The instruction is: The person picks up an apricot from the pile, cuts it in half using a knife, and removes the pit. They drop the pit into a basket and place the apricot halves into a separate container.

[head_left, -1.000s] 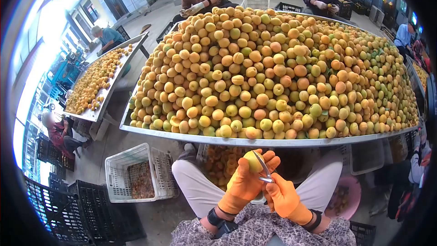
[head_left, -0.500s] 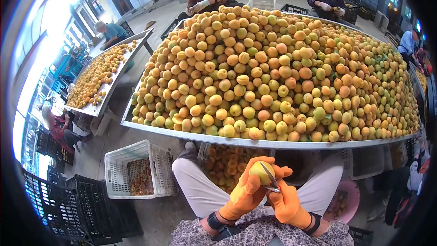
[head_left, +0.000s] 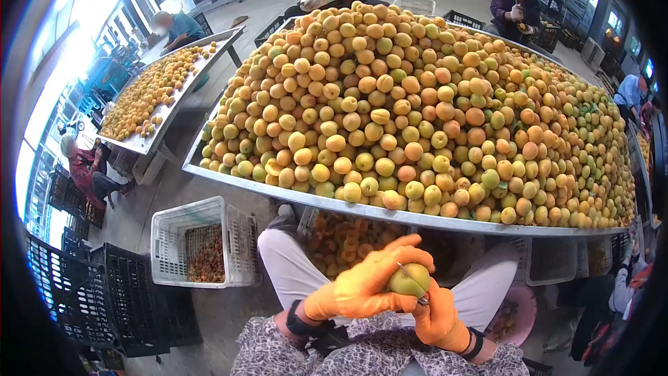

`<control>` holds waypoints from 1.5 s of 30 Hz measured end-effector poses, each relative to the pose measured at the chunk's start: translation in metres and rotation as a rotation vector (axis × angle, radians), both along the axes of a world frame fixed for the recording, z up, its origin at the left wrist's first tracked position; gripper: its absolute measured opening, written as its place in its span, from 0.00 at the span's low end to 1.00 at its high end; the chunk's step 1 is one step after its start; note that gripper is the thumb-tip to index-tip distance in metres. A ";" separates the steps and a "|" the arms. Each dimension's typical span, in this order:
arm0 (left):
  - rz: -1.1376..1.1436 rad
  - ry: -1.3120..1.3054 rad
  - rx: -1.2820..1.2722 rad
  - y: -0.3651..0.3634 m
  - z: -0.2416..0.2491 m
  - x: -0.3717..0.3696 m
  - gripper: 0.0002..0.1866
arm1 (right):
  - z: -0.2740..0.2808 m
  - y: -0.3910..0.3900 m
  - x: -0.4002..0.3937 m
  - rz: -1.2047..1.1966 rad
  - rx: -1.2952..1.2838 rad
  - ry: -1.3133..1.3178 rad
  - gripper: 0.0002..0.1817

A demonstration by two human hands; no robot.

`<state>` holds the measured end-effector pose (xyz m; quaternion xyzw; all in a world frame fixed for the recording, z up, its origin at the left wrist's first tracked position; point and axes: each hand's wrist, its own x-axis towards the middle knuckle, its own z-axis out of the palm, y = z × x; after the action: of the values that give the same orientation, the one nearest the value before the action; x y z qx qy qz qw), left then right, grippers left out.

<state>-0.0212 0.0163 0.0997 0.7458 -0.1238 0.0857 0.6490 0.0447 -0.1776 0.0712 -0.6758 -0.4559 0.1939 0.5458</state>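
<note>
My left hand (head_left: 369, 284), in an orange glove, is closed around a yellow-green apricot (head_left: 405, 283) above my lap. A thin dark cut line runs across the fruit's face. My right hand (head_left: 441, 319), gloved alike, is closed just below the apricot on a small knife (head_left: 422, 300). Only a bit of its metal shows; the handle is hidden in the fingers. Beyond my hands, a large heap of apricots (head_left: 390, 118) fills a metal-edged table (head_left: 334, 203). Under its edge, between my knees, a crate holds halved apricots (head_left: 348, 240).
Left of my leg stands a white crate (head_left: 240, 247) with reddish-brown scraps. Black crates (head_left: 139, 299) stack at the lower left, and a pink basin (head_left: 523, 313) lies by my right knee. Co-workers sit around; another fruit table (head_left: 163, 118) stands at the left.
My left hand has turned flatter, moving the apricot slightly lower. The blade, plainly visible across the fruit before, is now mostly hidden. The camera view has shifted a little.
</note>
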 end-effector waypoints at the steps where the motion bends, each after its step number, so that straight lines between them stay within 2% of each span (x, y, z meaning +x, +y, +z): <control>1: 0.010 -0.042 0.251 0.006 -0.001 0.001 0.32 | 0.001 0.000 0.001 0.010 -0.045 0.011 0.18; 3: -0.084 -0.017 0.250 0.019 0.005 0.007 0.34 | -0.002 -0.002 0.000 0.018 -0.096 0.022 0.17; 5: -0.179 0.128 -0.118 0.012 0.006 0.008 0.37 | -0.014 0.000 -0.003 -0.025 0.044 -0.052 0.15; 6: -0.173 0.161 -0.371 -0.002 0.003 0.004 0.36 | 0.003 0.009 -0.004 -0.017 0.124 0.075 0.13; 7: -0.169 0.195 -0.625 -0.019 0.000 -0.001 0.36 | 0.001 0.011 -0.004 -0.018 0.129 0.068 0.13; 8: -0.168 0.115 -0.716 -0.030 0.000 -0.001 0.34 | -0.003 0.013 -0.003 -0.041 0.201 -0.014 0.12; 9: -0.076 0.077 -0.656 -0.036 0.001 -0.003 0.31 | -0.006 0.014 -0.003 -0.063 0.267 -0.095 0.12; 12: -0.057 0.099 -0.664 -0.029 0.005 -0.003 0.27 | -0.003 0.009 -0.001 -0.023 0.215 -0.082 0.14; 14: 0.038 -0.009 -0.173 -0.016 0.014 0.001 0.34 | -0.003 0.003 -0.001 0.000 0.188 -0.074 0.15; 15: 0.048 -0.006 -0.175 -0.011 0.017 0.001 0.34 | -0.002 -0.002 -0.003 0.001 0.102 -0.051 0.20; 16: 0.075 -0.065 0.058 -0.006 0.022 0.003 0.31 | -0.001 -0.005 -0.003 -0.001 0.018 -0.032 0.25; 17: 0.097 -0.125 0.291 -0.002 0.026 0.005 0.29 | 0.002 -0.002 -0.003 -0.001 0.020 -0.031 0.25; 19: 0.078 -0.120 0.309 0.001 0.031 0.007 0.27 | 0.009 0.004 -0.005 -0.051 0.035 -0.021 0.16; 21: 0.052 -0.053 0.305 0.002 0.031 0.011 0.30 | -0.007 0.009 -0.003 -0.079 0.139 -0.062 0.15; 23: 0.031 -0.104 0.242 -0.006 0.019 0.013 0.34 | -0.013 0.011 0.000 -0.100 0.243 -0.113 0.15; 25: -0.094 0.077 -0.590 -0.029 0.015 0.007 0.27 | -0.010 0.013 0.003 -0.083 0.226 -0.065 0.15; 26: -0.062 0.068 -0.727 -0.042 0.013 0.004 0.26 | -0.009 0.014 0.002 -0.101 0.254 -0.023 0.15; 27: 0.004 0.101 -0.713 -0.045 0.012 0.001 0.25 | -0.009 0.015 0.001 -0.098 0.252 -0.030 0.15; 29: 0.006 0.077 -0.487 -0.035 0.009 0.001 0.24 | -0.011 0.013 -0.004 -0.150 0.235 -0.122 0.16; 30: 0.013 0.074 -0.492 -0.031 0.011 0.003 0.24 | -0.019 0.005 -0.006 -0.138 0.182 -0.137 0.24; 32: 0.076 -0.077 -0.145 -0.024 0.016 0.005 0.24 | -0.028 0.001 -0.008 -0.136 0.177 -0.139 0.24; 34: 0.108 -0.079 -0.079 -0.022 0.016 0.005 0.26 | -0.031 0.005 -0.006 -0.142 0.180 -0.145 0.23; 36: 0.126 -0.075 -0.018 -0.019 0.021 0.007 0.28 | -0.031 0.011 -0.007 -0.177 0.223 -0.153 0.18; 38: 0.219 -0.145 0.489 -0.009 0.032 0.009 0.27 | -0.038 0.008 -0.001 -0.151 0.185 -0.095 0.18; 39: 0.219 -0.147 0.490 -0.008 0.030 0.010 0.27 | -0.038 0.008 0.000 -0.121 0.149 -0.037 0.19; 41: 0.051 -0.186 0.207 -0.006 0.023 0.015 0.29 | -0.026 0.008 0.002 -0.115 0.213 -0.053 0.19; 42: -0.095 0.041 -0.383 -0.018 0.018 0.009 0.31 | -0.020 0.008 0.003 -0.108 0.275 -0.064 0.20; 43: -0.097 0.034 -0.378 -0.026 0.014 0.006 0.31 | -0.019 0.012 0.002 -0.108 0.279 -0.072 0.20; 45: -0.137 0.132 -0.649 -0.037 0.012 0.004 0.32 | -0.019 0.019 0.000 -0.166 0.362 0.009 0.20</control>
<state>-0.0171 -0.0211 0.1114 0.4943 -0.0978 0.0284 0.8633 0.0446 -0.1586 0.0518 -0.6008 -0.4238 0.0661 0.6746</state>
